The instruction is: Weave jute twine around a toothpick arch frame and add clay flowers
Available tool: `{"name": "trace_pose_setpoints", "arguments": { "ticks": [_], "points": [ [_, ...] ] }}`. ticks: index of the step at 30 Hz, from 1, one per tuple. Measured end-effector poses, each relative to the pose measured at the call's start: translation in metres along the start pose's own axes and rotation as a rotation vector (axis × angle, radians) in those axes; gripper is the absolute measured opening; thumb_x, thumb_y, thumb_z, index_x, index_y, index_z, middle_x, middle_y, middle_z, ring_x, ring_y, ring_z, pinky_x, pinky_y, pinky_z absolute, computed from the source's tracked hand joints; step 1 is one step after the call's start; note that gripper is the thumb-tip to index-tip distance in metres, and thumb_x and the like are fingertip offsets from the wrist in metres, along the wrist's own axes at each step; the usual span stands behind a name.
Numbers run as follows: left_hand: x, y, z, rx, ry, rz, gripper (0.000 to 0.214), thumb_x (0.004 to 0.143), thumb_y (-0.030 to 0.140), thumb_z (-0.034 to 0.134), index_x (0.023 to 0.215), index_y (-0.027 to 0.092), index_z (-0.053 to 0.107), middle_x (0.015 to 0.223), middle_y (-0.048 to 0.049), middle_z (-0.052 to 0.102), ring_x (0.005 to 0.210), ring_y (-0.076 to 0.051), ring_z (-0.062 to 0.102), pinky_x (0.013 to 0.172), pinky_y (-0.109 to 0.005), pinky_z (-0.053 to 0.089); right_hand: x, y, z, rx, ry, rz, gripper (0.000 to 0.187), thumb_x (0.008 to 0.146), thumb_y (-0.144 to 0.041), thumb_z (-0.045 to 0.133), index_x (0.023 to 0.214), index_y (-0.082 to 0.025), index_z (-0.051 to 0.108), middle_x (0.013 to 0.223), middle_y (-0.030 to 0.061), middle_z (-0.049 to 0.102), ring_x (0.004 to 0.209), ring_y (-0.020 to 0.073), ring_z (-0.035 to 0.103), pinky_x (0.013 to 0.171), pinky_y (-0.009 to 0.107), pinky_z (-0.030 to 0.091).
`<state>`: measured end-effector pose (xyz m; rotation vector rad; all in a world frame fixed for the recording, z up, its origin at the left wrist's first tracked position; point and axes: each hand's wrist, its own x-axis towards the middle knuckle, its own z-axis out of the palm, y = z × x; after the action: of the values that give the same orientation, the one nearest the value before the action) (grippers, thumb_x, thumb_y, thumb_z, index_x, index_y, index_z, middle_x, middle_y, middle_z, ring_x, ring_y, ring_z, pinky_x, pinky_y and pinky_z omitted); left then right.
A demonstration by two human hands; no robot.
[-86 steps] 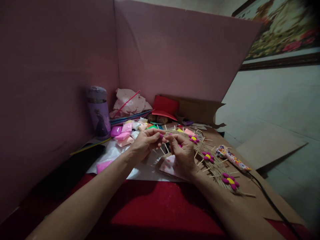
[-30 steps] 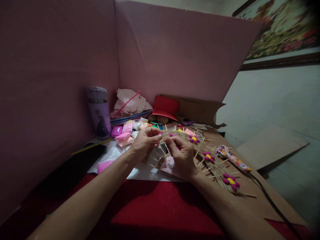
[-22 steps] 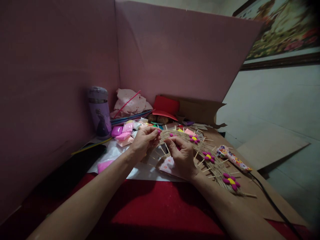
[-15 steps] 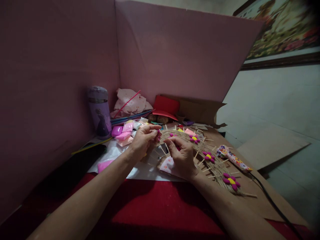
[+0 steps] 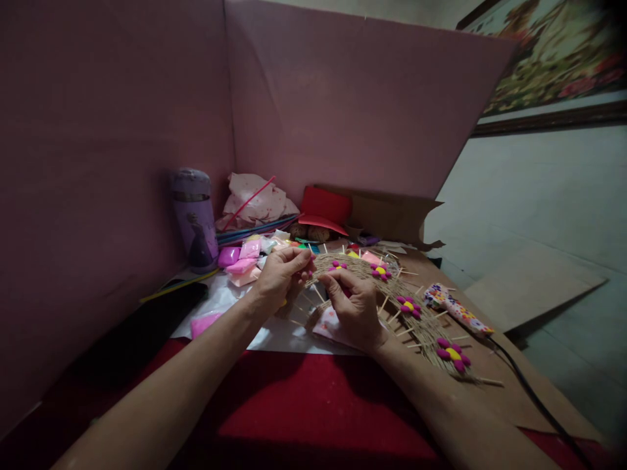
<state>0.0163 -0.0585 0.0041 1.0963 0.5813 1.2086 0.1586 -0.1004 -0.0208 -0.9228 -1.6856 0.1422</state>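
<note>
My left hand is closed, with thumb and fingertips pinched over what looks like a small piece of magenta clay, mostly hidden. To its right, my right hand has its thumb and index finger pressed together. A dark magenta clay lump shows among its curled fingers. Under and behind both hands lies a twine-woven ring with thin sticks poking out. Magenta flowers with yellow centres sit on it, including one flower at the near right end. Beneath my right hand is a piece of printed pale fabric.
Clay packets lie left of my hands, near a purple tumbler. On the brown cardboard at right rests a flower-patterned glue gun with a black cord. Pink panels stand behind; red cloth covers the near edge.
My left index finger, stretched out before, has bent down to the thumb. My right hand has shifted slightly left, nearer the left fingertips. The ring looks unmoved.
</note>
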Motion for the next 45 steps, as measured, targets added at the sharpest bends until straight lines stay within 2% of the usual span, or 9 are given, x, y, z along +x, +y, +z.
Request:
{"name": "trace_pose_setpoints", "arguments": {
  "ticks": [4, 12, 16, 22, 25, 28, 35, 40, 45],
  "points": [
    [0.0020, -0.0023, -0.0023, 0.036, -0.030, 0.033, 0.034, 0.067, 0.043, 0.071, 0.070, 0.011, 0.062, 0.053, 0.0002, 0.055, 0.043, -0.004, 0.045, 0.040, -0.015, 0.031, -0.0009, 0.0002, 0.0000, -0.008, -0.005, -0.011, 0.018, 0.086, -0.028, 0.055, 0.074, -0.018, 0.063, 0.057, -0.0032, 0.054, 0.048, 0.0079, 0.042, 0.048, 0.022, 0.034],
    [-0.0016, -0.0014, -0.0022, 0.029, -0.053, 0.014, 0.028, 0.056, 0.018, 0.078, 0.080, 0.013, 0.064, 0.065, 0.0008, 0.061, 0.052, -0.005, 0.052, 0.049, -0.017, 0.038, -0.0009, -0.0032, -0.0008, 0.028, -0.039, -0.027, 0.015, 0.086, -0.025, 0.054, 0.078, -0.019, 0.064, 0.069, 0.0003, 0.065, 0.059, 0.0117, 0.057, 0.058, 0.023, 0.043],
    [-0.0005, -0.0014, -0.0013, 0.054, -0.061, 0.041, 0.025, 0.065, 0.031, 0.074, 0.072, 0.013, 0.059, 0.060, 0.0016, 0.057, 0.048, -0.004, 0.047, 0.046, -0.016, 0.035, -0.0015, -0.0037, -0.0009, 0.022, -0.053, -0.028, 0.015, 0.086, -0.024, 0.054, 0.078, -0.018, 0.065, 0.068, 0.0000, 0.065, 0.058, 0.0109, 0.057, 0.057, 0.022, 0.043],
    [0.0003, -0.0013, 0.0001, 0.151, -0.105, 0.085, 0.039, 0.075, 0.048, 0.061, 0.060, 0.014, 0.051, 0.046, 0.0041, 0.045, 0.037, -0.003, 0.036, 0.038, -0.018, 0.022, -0.0017, -0.0042, -0.0013, -0.017, -0.060, -0.035, 0.016, 0.086, -0.025, 0.054, 0.078, -0.019, 0.065, 0.065, 0.0000, 0.065, 0.055, 0.0111, 0.056, 0.055, 0.022, 0.042],
    [-0.0008, -0.0019, -0.0006, 0.135, -0.109, 0.072, 0.034, 0.072, 0.041, 0.067, 0.059, 0.013, 0.051, 0.048, 0.0040, 0.047, 0.039, -0.003, 0.038, 0.040, -0.017, 0.025, -0.0018, -0.0039, -0.0013, -0.018, -0.074, -0.043, 0.015, 0.087, -0.025, 0.053, 0.080, -0.019, 0.066, 0.068, 0.0004, 0.066, 0.056, 0.0112, 0.057, 0.055, 0.022, 0.043],
    [-0.0011, -0.0029, -0.0024, 0.084, -0.080, 0.036, 0.022, 0.067, 0.030, 0.073, 0.073, 0.013, 0.061, 0.058, 0.0023, 0.056, 0.047, -0.004, 0.046, 0.045, -0.016, 0.033, -0.0022, -0.0033, -0.0010, -0.022, -0.083, -0.053, 0.015, 0.087, -0.025, 0.053, 0.080, -0.019, 0.066, 0.070, 0.0011, 0.067, 0.058, 0.0118, 0.058, 0.057, 0.023, 0.043],
    [-0.0010, -0.0032, -0.0048, 0.065, -0.061, 0.003, 0.025, 0.059, 0.018, 0.075, 0.082, 0.015, 0.065, 0.064, 0.0016, 0.060, 0.054, -0.006, 0.053, 0.051, -0.017, 0.040, -0.0035, -0.0021, -0.0001, -0.046, -0.105, -0.070, 0.017, 0.087, -0.028, 0.053, 0.081, -0.019, 0.066, 0.069, 0.0012, 0.067, 0.056, 0.0115, 0.057, 0.056, 0.023, 0.043],
    [0.0001, -0.0039, -0.0027, 0.087, -0.084, 0.039, 0.023, 0.064, 0.031, 0.075, 0.072, 0.013, 0.062, 0.058, 0.0022, 0.056, 0.048, -0.004, 0.047, 0.046, -0.016, 0.034, -0.0044, -0.0006, 0.0005, -0.060, -0.137, -0.093, 0.017, 0.088, -0.028, 0.052, 0.084, -0.019, 0.066, 0.069, 0.0013, 0.068, 0.055, 0.0112, 0.057, 0.055, 0.023, 0.042],
    [0.0004, -0.0040, -0.0018, 0.119, -0.118, 0.071, 0.034, 0.074, 0.044, 0.064, 0.063, 0.012, 0.058, 0.054, 0.0006, 0.056, 0.043, -0.004, 0.043, 0.042, -0.017, 0.029, -0.0048, -0.0013, 0.0001, -0.099, -0.172, -0.139, 0.018, 0.088, -0.027, 0.051, 0.082, -0.020, 0.066, 0.069, 0.0012, 0.068, 0.055, 0.0111, 0.059, 0.054, 0.022, 0.041]
  ]
}}
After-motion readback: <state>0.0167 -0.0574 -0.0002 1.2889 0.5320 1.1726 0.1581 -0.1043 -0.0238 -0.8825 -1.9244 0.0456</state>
